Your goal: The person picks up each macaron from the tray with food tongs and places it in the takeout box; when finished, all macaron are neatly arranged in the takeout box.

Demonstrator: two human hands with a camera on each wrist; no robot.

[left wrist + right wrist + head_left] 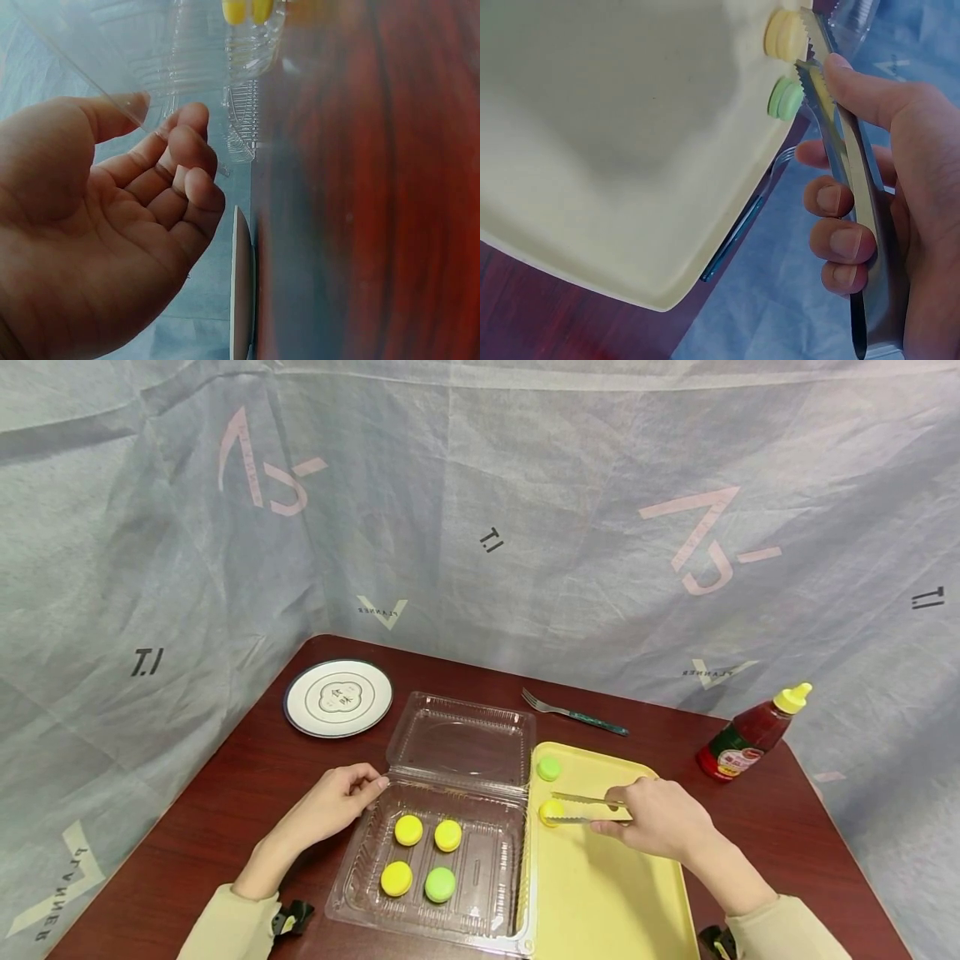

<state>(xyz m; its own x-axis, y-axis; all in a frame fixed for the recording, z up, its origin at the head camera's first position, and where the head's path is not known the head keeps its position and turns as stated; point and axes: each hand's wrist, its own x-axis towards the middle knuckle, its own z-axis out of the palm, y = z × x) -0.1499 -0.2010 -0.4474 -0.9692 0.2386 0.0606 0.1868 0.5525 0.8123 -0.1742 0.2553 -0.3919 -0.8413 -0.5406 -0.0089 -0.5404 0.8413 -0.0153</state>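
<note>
My left hand pinches the left rim of a clear plastic box between thumb and forefinger; the left wrist view shows the curled fingers behind the rim. Three yellow macarons and a green macaron sit in the box. In my right hand are metal tongs, their serrated arms spread apart. The tong tips are at a yellow macaron on the yellow tray; I cannot tell whether both touch it. Beyond it lies a green macaron.
The box's lid lies folded back. A white plate stands at the back left, a fork behind the tray. At the right is a red sauce bottle with a yellow cap. Grey cloth hangs behind the table.
</note>
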